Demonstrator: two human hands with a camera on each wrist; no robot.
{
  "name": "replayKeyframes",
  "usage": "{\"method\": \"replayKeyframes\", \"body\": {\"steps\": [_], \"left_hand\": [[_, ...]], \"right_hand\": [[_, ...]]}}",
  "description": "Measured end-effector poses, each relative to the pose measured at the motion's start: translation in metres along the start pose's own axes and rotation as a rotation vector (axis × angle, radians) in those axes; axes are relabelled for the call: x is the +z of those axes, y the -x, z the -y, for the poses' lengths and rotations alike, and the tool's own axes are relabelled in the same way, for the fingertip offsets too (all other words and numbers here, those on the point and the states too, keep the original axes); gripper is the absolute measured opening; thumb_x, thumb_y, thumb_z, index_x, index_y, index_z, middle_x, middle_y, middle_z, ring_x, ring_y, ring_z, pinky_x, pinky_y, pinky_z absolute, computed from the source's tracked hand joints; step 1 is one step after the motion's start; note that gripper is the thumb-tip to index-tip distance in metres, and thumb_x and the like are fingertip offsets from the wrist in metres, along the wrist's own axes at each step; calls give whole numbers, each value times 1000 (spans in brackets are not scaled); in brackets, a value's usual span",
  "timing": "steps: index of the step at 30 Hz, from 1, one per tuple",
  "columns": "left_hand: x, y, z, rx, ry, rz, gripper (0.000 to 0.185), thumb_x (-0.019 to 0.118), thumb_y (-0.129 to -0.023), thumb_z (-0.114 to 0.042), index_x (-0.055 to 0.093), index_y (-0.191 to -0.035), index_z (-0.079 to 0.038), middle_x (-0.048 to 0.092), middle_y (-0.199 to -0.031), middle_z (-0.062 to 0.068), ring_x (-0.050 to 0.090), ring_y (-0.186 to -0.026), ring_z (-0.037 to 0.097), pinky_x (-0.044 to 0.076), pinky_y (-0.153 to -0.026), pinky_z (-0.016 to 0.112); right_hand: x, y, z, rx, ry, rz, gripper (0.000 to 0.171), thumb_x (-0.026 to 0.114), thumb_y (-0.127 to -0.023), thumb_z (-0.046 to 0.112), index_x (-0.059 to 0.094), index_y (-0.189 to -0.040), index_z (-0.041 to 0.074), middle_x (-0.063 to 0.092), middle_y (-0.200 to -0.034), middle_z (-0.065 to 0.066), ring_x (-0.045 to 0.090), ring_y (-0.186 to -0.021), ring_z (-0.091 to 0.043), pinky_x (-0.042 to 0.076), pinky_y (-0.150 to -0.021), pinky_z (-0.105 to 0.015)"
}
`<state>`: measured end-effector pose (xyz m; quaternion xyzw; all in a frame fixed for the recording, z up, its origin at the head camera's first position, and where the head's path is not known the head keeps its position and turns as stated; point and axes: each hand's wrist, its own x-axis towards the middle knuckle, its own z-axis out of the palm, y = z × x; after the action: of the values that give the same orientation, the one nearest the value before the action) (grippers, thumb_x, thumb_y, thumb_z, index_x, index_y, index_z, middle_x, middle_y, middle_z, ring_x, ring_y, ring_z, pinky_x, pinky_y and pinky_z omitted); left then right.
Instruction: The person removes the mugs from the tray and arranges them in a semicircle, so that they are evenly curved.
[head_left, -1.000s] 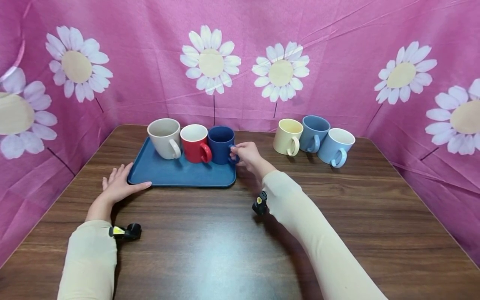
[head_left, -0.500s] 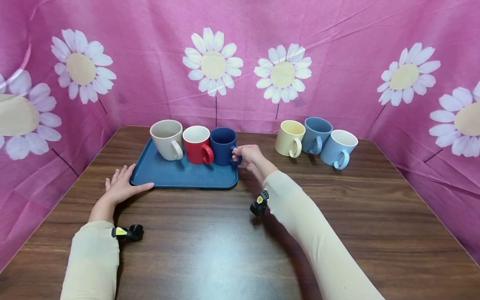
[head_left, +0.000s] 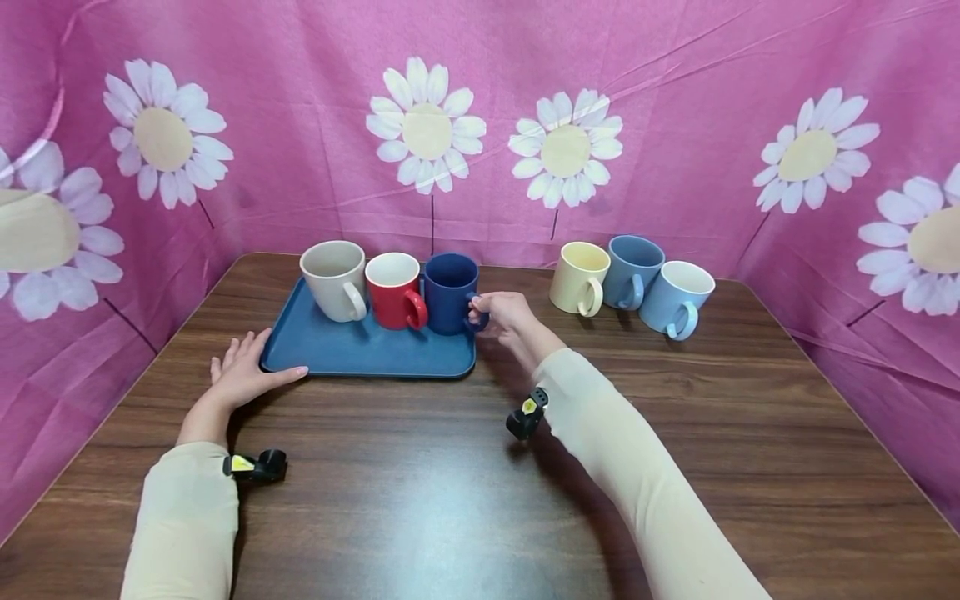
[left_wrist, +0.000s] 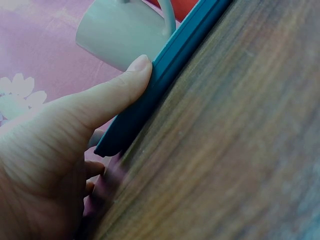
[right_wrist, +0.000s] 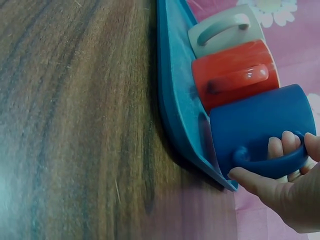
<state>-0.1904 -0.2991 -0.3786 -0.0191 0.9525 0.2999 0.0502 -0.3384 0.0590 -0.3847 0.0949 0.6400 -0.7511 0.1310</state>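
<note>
On the blue tray (head_left: 367, 357) a cream mug (head_left: 335, 283), a red mug (head_left: 390, 287) and a navy mug (head_left: 447, 300) stand in a row, handles toward the front right. My right hand (head_left: 506, 319) grips the navy mug's handle; in the right wrist view several fingers (right_wrist: 282, 145) pass through the loop. That mug is upright at the tray's right end, beside the red one. At the tray's front left corner my left hand (head_left: 243, 371) lies with fingers spread. Its thumb (left_wrist: 120, 92) touches the tray's edge in the left wrist view, and its other fingers are partly hidden there.
Three more mugs, pale yellow (head_left: 577, 279), grey-blue (head_left: 632, 271) and light blue (head_left: 675, 298), stand close together at the back right of the wooden table (head_left: 375, 500). Behind the table hangs a pink cloth (head_left: 300, 142) with daisies.
The navy mug has shifted slightly to the right, away from the red mug, with my right hand on its handle. My left hand stays at the tray's corner.
</note>
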Motion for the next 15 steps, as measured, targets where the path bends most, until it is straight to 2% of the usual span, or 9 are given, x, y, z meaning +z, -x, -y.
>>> {"method": "replayKeyframes", "body": {"steps": [3,4,7,11,15], "left_hand": [[0,0,0,0,-3,0,102,58,-72,-56,3,-137,0,-3,-135,34,-11,-120,47,-11,-86,63],[0,0,0,1,-4,0,102,58,-72,-56,2,-137,0,-3,-135,34,-11,-120,47,-11,-87,63],[0,0,-1,2,-6,0,102,58,-72,-56,2,-137,0,-2,-135,34,-11,-120,47,-11,-86,63],[0,0,-1,3,-4,2,102,58,-72,-56,2,-137,0,-3,-135,34,-11,-120,47,-11,-86,63],[0,0,-1,2,-1,7,102,57,-72,-55,2,-137,0,-3,-135,34,-12,-120,47,-11,-86,63]], "right_hand": [[7,47,26,-10,18,-2,15,58,-79,-1,60,-93,-7,58,-65,-8,55,-54,-15,47,-67,-43],[10,62,35,4,32,-26,15,55,-81,-2,58,-94,-8,57,-65,-7,54,-55,-14,46,-72,-42],[9,84,48,-4,39,-4,14,53,-82,-3,58,-94,-8,58,-63,-4,54,-54,-12,45,-76,-39],[4,96,56,-14,50,7,14,52,-83,-3,55,-96,-9,57,-64,-4,54,-57,-12,41,-82,-42],[-8,86,51,-34,55,-18,13,53,-83,-1,56,-94,-6,57,-63,-3,55,-57,-12,42,-80,-41]]}}
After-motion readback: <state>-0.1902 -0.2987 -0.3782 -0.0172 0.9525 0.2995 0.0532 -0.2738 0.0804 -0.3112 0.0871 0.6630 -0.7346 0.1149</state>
